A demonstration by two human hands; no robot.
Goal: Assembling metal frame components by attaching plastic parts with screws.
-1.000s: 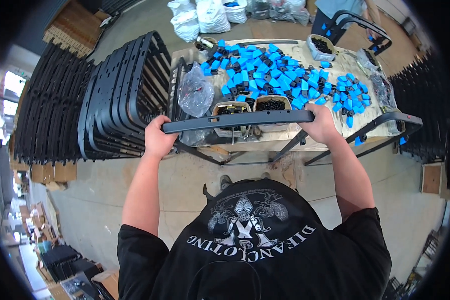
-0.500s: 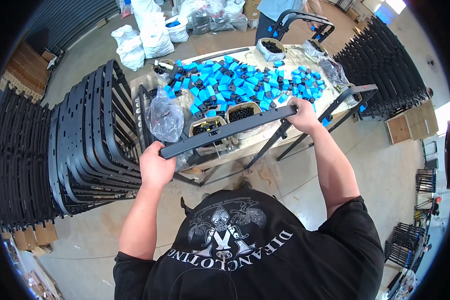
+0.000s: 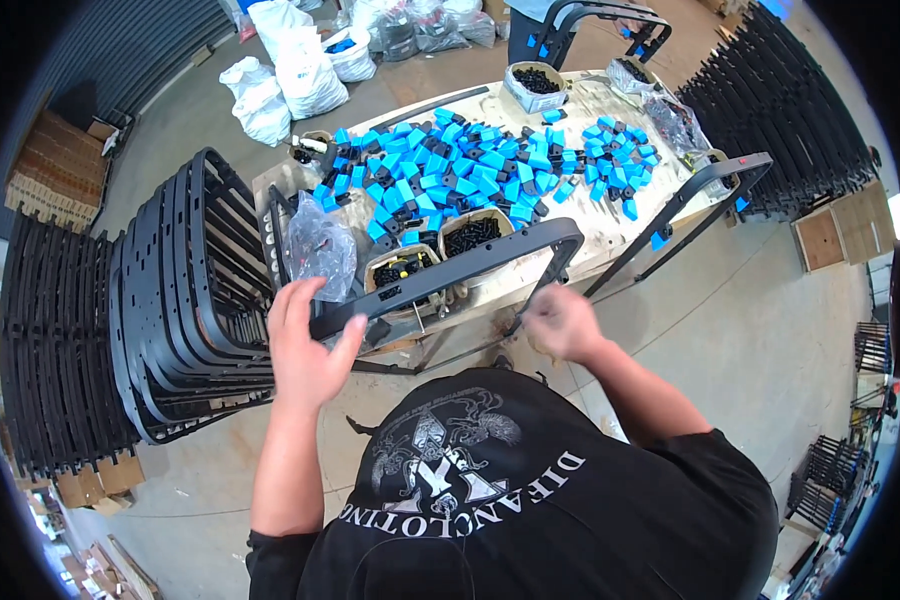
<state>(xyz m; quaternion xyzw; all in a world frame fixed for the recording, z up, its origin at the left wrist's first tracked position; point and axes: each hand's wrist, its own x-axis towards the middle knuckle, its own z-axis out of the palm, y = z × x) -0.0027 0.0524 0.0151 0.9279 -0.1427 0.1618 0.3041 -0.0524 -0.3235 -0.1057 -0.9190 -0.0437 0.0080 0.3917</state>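
Note:
A black metal frame with rounded corners stands in front of me against the table's near edge. My left hand is at the left end of its top bar, thumb and fingers spread apart. My right hand is beside the frame's right leg, below the rounded corner. Motion smears its fingers, so whether they hold anything is not clear. Just beyond the bar sit a tub of black screws and another tub holding dark small parts and a yellow item.
Blue and black plastic pieces are heaped on the table. A clear plastic bag lies at its left. Frames are stacked on the left, more at the right. Another frame leans at the table's right. A person stands beyond.
My left hand has opened from its grip on the frame's bar. My right hand has left the top corner and come down toward me. The frame has dropped lower and its right corner now shows.

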